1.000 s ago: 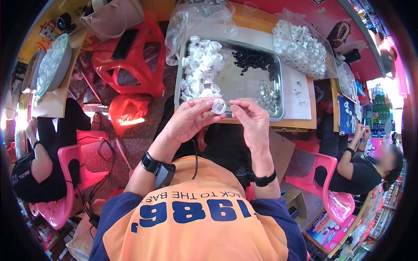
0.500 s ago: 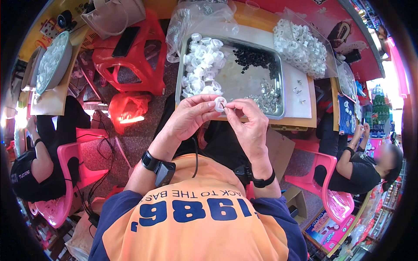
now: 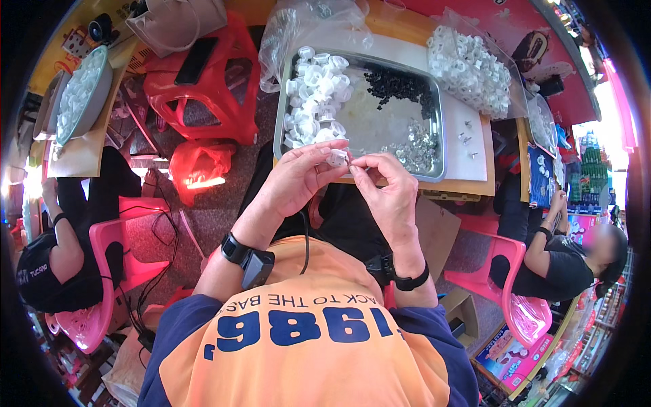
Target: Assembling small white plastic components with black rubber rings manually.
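Observation:
My left hand pinches a small round white plastic part between thumb and fingers, just off the tray's near edge. Close against it on the right, the thumb and forefinger of my right hand are pressed together; whatever sits between those tips is too small to make out. Beyond both hands lies a metal tray. It holds a heap of white plastic parts at the left, small black pieces at the far right and shiny metal bits at the near right.
A see-through bag of white parts lies right of the tray, near a few loose metal pieces. Red stool with a phone stands left. People sit on pink chairs at both sides. A basin is far left.
The white part has turned in my left fingers, from its round face showing to its side. My right fingertips stay beside it. The person at the right has shifted their hands slightly.

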`<state>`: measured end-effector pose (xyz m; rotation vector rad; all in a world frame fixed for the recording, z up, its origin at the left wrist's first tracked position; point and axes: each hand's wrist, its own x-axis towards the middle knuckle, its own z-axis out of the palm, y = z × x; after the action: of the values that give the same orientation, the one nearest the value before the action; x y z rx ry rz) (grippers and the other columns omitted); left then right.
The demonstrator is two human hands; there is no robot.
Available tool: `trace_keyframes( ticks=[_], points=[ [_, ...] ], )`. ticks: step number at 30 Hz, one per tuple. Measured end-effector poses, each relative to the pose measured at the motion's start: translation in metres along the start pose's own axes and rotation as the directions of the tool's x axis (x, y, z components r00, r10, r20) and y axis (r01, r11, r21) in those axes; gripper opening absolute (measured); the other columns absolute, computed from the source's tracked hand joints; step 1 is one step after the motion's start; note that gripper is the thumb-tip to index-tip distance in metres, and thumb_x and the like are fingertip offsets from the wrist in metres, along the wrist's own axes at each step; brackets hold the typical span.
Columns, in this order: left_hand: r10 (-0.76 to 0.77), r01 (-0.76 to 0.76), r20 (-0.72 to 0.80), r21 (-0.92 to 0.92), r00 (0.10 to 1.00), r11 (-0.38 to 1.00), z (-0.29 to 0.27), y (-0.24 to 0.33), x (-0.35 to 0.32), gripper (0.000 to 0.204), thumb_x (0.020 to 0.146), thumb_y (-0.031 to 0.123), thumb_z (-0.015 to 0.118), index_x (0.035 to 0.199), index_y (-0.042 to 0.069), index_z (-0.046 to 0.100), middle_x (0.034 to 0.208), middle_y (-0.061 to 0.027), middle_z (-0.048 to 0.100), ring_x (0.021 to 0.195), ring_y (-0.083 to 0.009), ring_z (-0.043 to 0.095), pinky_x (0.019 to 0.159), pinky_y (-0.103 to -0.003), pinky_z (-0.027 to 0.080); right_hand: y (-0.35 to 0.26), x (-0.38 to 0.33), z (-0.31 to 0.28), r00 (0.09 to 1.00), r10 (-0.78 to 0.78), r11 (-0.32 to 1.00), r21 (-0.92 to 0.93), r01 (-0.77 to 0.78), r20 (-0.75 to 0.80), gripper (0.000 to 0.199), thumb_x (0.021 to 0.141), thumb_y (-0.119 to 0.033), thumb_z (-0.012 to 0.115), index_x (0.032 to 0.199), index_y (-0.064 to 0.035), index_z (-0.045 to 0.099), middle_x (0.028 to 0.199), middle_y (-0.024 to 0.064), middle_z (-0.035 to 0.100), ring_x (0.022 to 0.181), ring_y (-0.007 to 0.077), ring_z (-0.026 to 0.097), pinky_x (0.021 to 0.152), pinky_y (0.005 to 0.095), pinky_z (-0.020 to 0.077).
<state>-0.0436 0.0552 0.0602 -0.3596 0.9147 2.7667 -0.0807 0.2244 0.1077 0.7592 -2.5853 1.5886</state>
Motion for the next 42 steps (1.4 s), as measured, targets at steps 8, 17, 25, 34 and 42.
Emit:
trace_keyframes(
  ticks=[8, 17, 25, 34, 42],
  points=[
    [-0.040, 0.042, 0.062, -0.035, 0.997, 0.999, -0.001, -0.001, -0.003, 0.036, 0.095, 0.011, 0.053, 0.125, -0.008, 0.050, 0.114, -0.0170, 0.062, 0.103, -0.0231, 0.064, 0.093, -0.036, 0.053, 0.002, -0.002, 0.001, 0.999, 0.029, 1.000, 0.010, -0.030, 0.025, 0.010, 0.079, -0.001, 0.070, 0.088, -0.0012, 0.066, 0.081, 0.0057, 0.063, 0.060, 0.0104, 0.056, 0.055, 0.0230, 0.0463],
    [-0.045, 0.045, 0.004, -0.016, 0.999, 0.999, -0.003, -0.003, -0.003, 0.028, 0.092, 0.012, 0.060, 0.116, -0.004, 0.058, 0.108, -0.0139, 0.065, 0.099, -0.0228, 0.066, 0.090, -0.037, 0.055, 0.004, -0.001, 0.002, 1.000, -0.026, 0.999, 0.029, 0.026, 0.008, 0.010, 0.079, -0.001, 0.071, 0.089, -0.0030, 0.067, 0.081, 0.0050, 0.062, 0.062, 0.0104, 0.056, 0.055, 0.0225, 0.0454],
    [-0.059, 0.058, -0.004, -0.051, 0.998, 0.997, -0.003, -0.005, -0.003, 0.022, 0.092, 0.012, 0.060, 0.109, -0.003, 0.060, 0.104, -0.0132, 0.065, 0.097, -0.0214, 0.066, 0.087, -0.034, 0.057, 0.012, -0.001, 0.004, 0.992, -0.124, 0.992, -0.014, 0.124, 0.017, 0.010, 0.079, -0.002, 0.071, 0.089, -0.0036, 0.068, 0.088, 0.0064, 0.062, 0.073, 0.0181, 0.061, 0.060, 0.0293, 0.0489],
    [-0.055, 0.054, -0.017, -0.042, 0.998, 0.998, -0.007, -0.011, -0.001, 0.019, 0.091, 0.011, 0.062, 0.105, -0.002, 0.061, 0.100, -0.0098, 0.065, 0.093, -0.0180, 0.066, 0.084, -0.031, 0.058, 0.004, 0.001, -0.001, 0.945, -0.309, 0.888, -0.321, 0.328, 0.110, 0.010, 0.077, -0.004, 0.069, 0.085, -0.0048, 0.063, 0.084, 0.0064, 0.058, 0.078, 0.0249, 0.059, 0.069, 0.0350, 0.0461],
    [-0.013, 0.011, -0.032, -0.072, 0.999, 0.997, -0.007, -0.015, 0.002, 0.019, 0.093, 0.014, 0.061, 0.105, 0.000, 0.061, 0.099, -0.0098, 0.065, 0.093, -0.0184, 0.066, 0.085, -0.031, 0.057, 0.006, -0.003, 0.004, 0.953, -0.287, 0.896, -0.324, 0.303, 0.098, 0.013, 0.076, -0.006, 0.071, 0.086, -0.0055, 0.063, 0.083, 0.0060, 0.057, 0.075, 0.0242, 0.059, 0.069, 0.0346, 0.0459]
  ],
)
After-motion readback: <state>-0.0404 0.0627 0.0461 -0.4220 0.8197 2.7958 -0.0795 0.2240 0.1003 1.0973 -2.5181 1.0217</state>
